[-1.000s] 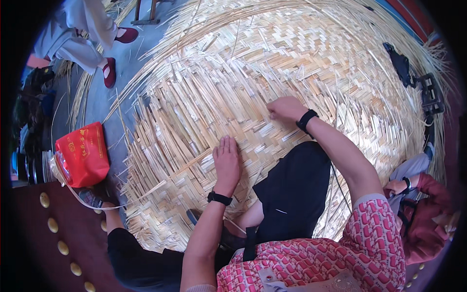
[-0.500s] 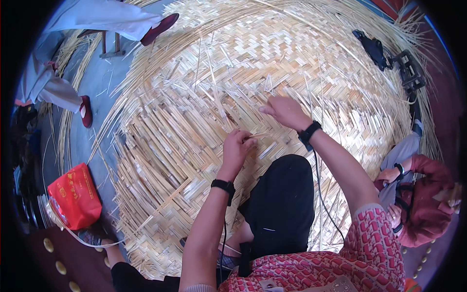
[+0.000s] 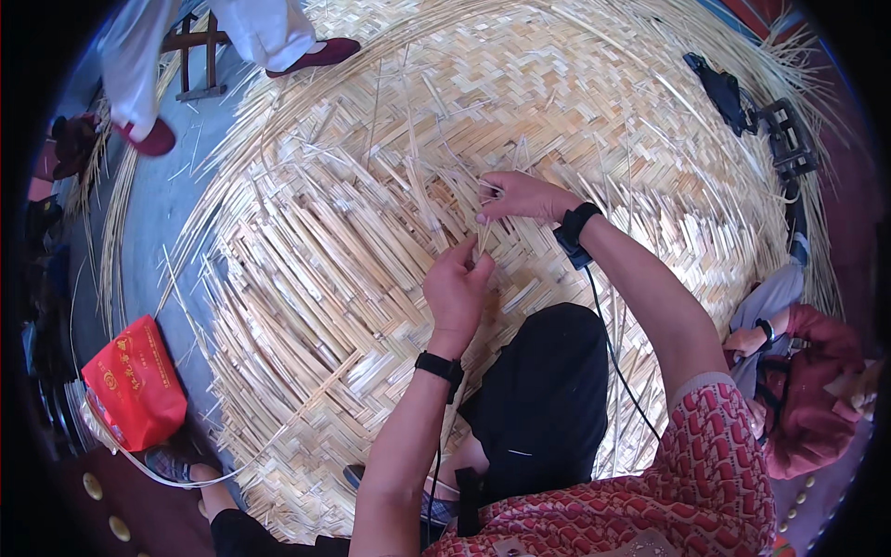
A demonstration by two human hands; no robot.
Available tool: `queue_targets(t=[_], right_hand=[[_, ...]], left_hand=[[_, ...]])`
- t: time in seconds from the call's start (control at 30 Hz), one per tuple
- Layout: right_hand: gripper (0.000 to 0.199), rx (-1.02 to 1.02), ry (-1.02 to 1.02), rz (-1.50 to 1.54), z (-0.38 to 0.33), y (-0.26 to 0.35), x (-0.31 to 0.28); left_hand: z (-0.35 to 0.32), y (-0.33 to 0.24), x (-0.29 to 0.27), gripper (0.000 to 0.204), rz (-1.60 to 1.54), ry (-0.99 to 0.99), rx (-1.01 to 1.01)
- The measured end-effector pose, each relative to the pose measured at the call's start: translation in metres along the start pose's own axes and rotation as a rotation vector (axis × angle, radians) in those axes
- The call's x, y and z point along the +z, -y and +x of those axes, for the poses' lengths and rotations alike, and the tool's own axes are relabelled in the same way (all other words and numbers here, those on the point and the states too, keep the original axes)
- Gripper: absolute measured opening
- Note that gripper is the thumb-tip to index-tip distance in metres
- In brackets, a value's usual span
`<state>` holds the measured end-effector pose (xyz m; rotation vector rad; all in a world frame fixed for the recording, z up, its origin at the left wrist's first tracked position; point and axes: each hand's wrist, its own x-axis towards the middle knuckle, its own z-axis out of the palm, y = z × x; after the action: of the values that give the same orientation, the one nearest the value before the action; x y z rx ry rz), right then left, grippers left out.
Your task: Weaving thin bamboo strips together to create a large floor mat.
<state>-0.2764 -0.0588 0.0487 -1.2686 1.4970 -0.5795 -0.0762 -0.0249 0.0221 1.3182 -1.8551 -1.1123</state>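
A large woven mat (image 3: 575,84) of pale split reed strips spreads beneath both hands, in a herringbone weave. My left hand (image 3: 457,290) is closed over the mat's middle, with a thin reed strip (image 3: 484,238) pinched between thumb and fingers, its end pointing away from me. Just beyond it, my right hand (image 3: 531,197) bends its thumb and fingers together close to the strip's upper end. What those right fingertips hold is too small to make out. Left of my hands, long unwoven reed strips (image 3: 320,251) lie side by side across the weave.
My bent knee (image 3: 548,381) in black cloth rests on the mat. A red bag (image 3: 135,382) stands at left. Another person's dark red shoes (image 3: 316,58) are at upper left, near a wooden stool (image 3: 200,56). Someone in dark red sits at right. A black plastic object (image 3: 787,139) lies upper right.
My right hand has moved left, its fingers now near my left hand. The strip in my left hand has swung from pointing right to pointing away. The person at upper left has shifted their feet.
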Motion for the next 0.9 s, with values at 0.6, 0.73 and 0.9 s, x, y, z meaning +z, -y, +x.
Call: queue_targets(t=[0.6,0.73,0.9], right_hand=[[0.026,-0.46,-0.089,-0.294,-0.039,0.003,0.034],[0.029,-0.211,-0.221,-0.481,-0.024,0.002,0.037],[0.035,-0.092,-0.244,-0.828,-0.014,0.01,0.031]], left_hand=[[0.01,0.024,0.009,0.043,-0.31,0.128,-0.235],[-0.01,0.016,-0.021,0.055,-0.859,0.115,-0.328],[-0.072,0.053,-0.12,0.035,-0.543,-0.44,-0.338]])
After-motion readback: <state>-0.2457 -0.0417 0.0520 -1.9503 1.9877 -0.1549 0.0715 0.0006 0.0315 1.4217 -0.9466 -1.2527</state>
